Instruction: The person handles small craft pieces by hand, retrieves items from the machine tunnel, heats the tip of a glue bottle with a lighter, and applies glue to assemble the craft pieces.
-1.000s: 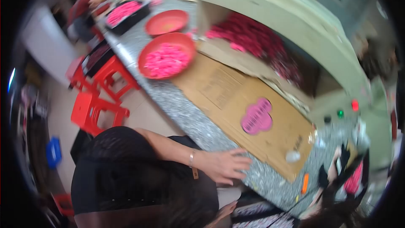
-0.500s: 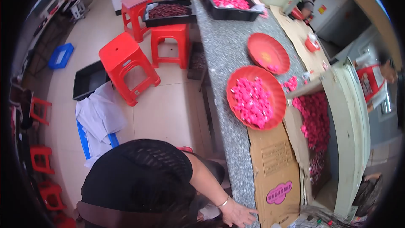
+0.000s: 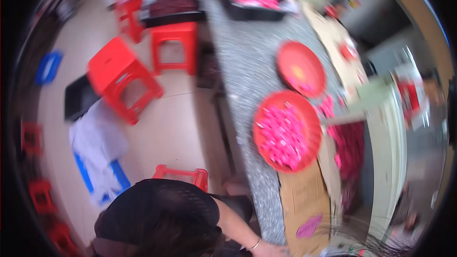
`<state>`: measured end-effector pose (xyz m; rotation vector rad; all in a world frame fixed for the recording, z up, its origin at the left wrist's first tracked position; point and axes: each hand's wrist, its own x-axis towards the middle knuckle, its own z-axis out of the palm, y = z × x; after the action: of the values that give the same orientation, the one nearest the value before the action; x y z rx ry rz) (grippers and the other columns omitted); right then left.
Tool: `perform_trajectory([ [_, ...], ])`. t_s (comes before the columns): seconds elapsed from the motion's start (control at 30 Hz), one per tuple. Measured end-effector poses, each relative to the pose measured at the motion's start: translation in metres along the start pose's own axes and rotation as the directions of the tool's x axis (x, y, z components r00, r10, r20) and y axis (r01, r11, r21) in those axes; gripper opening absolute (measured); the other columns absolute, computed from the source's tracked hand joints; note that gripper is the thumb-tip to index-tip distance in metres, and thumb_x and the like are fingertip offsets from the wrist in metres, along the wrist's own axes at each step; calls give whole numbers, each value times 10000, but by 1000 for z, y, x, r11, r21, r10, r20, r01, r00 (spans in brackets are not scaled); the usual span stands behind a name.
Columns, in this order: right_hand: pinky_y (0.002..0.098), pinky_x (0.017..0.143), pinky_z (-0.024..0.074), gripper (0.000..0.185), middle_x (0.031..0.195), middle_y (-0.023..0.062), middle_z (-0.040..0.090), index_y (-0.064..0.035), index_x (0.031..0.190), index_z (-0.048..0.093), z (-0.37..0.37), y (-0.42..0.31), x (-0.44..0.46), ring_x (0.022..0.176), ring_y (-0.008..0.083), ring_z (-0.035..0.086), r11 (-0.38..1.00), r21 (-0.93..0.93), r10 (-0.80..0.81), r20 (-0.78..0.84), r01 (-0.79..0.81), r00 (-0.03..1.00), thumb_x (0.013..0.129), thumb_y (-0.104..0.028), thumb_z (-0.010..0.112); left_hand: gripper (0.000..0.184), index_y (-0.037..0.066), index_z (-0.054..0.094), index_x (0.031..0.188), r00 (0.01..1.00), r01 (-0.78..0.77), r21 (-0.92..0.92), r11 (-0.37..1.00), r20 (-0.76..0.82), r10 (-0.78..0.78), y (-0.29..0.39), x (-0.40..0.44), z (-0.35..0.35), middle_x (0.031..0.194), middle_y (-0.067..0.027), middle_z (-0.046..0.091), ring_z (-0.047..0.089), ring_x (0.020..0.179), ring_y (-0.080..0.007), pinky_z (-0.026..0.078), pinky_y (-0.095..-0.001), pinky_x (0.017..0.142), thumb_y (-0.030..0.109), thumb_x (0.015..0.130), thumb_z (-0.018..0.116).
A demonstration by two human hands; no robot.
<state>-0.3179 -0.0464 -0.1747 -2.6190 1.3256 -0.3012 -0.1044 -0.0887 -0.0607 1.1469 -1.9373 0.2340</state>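
Observation:
My left hand [image 3: 270,250] rests at the bottom edge of the view, on the near edge of the grey speckled table [image 3: 264,195]. A bracelet circles its wrist. The fingers lie flat and blurred, partly cut off, with nothing visible in them. A flat brown cardboard piece [image 3: 304,195] with a pink label lies just beside the hand. Farther up the table, a red fluted bowl [image 3: 312,131] holds many small shiny pink pieces. Behind it is a second red bowl [image 3: 297,59] with a few pink pieces. My right hand is out of view.
A black tray [image 3: 250,13] of pink pieces stands at the table's far end. Red stools [image 3: 109,59] stand on the floor at left, one under a black tray [image 3: 166,20] of dark red pieces. Right of the cardboard, more pink pieces [image 3: 350,147] are heaped. A person [image 3: 412,97] is at the right.
The view has shifted and blurred; the floor stools now appear farther left. My left hand sits lower, more of it cut off by the frame. Another red stool shows behind my shoulder.

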Motion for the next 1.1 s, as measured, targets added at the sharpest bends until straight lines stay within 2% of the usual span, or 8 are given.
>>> perform_trajectory([
  [0.1,365,712,466,287,894,143,573,11,994,585,-34,43,-50,766,275,545,971,91,230,-121,-220,966,746,-109,664,184,54,618,802,994,112,-289,951,22,-110,26,-2,-3,939,-168,564,470,1095,-336,211,-617,1054,187,766,495],
  [0.17,330,687,461,280,830,118,550,11,1019,572,-50,39,-65,721,228,524,924,187,358,-117,-333,927,752,-55,626,231,59,642,850,996,90,-196,976,23,-88,21,6,-33,959,-166,567,454,1120,-306,260,-579,1026,221,725,533],
  [0.2,373,708,452,215,876,153,540,29,952,574,-85,-17,-41,779,291,535,871,269,443,-69,-411,894,753,-46,610,258,62,647,896,948,129,-113,985,305,-89,21,13,-36,1031,-154,564,430,1172,-299,245,-563,1037,250,735,576],
  [0.27,342,670,459,226,842,131,545,-1,979,594,-95,-25,-31,735,256,547,915,179,391,-161,-362,906,753,6,598,277,50,636,934,963,72,-73,995,265,-50,19,14,-32,1110,-144,546,394,1230,-299,203,-559,1061,267,767,604],
  [0.43,241,625,457,158,804,40,559,-1,977,570,-86,-9,-27,687,105,537,626,568,709,-129,-534,693,822,9,600,262,34,616,948,967,122,-192,974,246,-73,15,15,-30,1153,-147,523,373,1257,-303,175,-552,1076,240,785,617],
  [0.7,263,666,459,152,846,71,569,11,998,556,-117,-22,14,722,134,532,755,523,623,-387,-395,680,848,-8,573,279,35,600,928,933,169,-176,970,344,-100,17,23,-35,1170,-148,521,407,1232,-308,206,-543,1073,229,736,661],
  [0.97,250,746,458,191,891,42,602,-11,1061,579,-93,19,-31,785,122,557,417,827,792,-127,-377,597,875,-53,575,364,72,606,992,928,188,-176,966,356,-116,25,29,-34,1143,-126,517,427,1200,-303,222,-532,1077,232,687,724],
  [1.1,228,670,464,152,755,4,617,-3,1010,619,-27,69,-96,700,90,569,460,474,798,150,-751,583,884,-76,575,312,59,612,957,933,169,-189,967,348,-95,26,37,-36,1096,-111,534,466,1149,-297,280,-502,1053,151,682,728],
])
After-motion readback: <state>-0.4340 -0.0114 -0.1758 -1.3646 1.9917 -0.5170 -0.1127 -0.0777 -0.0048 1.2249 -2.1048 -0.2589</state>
